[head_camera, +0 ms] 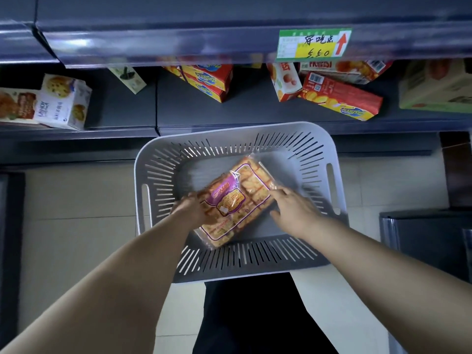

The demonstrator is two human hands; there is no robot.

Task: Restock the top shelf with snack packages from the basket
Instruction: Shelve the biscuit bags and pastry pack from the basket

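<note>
I see the fingers [196, 200] of my left hand [193, 209] curled over the left edge of a clear plastic snack package [236, 198], gripping it. My right hand [293, 209] lies against the package's right edge, its fingers [277, 193] slightly spread and touching the wrapper; whether they close around it I cannot tell.

The package is a long, flat, transparent bag full of golden-orange, ridged rectangular crackers, with a pink-purple label and a yellow panel printed across its middle. It lies diagonally, one end toward the far right and the other toward the near left, inside a light grey plastic basket [316, 139] with slotted walls and cut-out handles. The basket stands on a pale tiled floor [76, 200], directly in front of me and below my arms.

Beyond the basket I see a dark grey metal shelf [255, 116] carrying red-and-yellow biscuit boxes [342, 99], some tipped over, and a white cookie carton [65, 103] at the left. Above it, the front edge of a higher shelf [178, 44] bears a green, yellow and white price tag [314, 43] with a red arrow.
</note>
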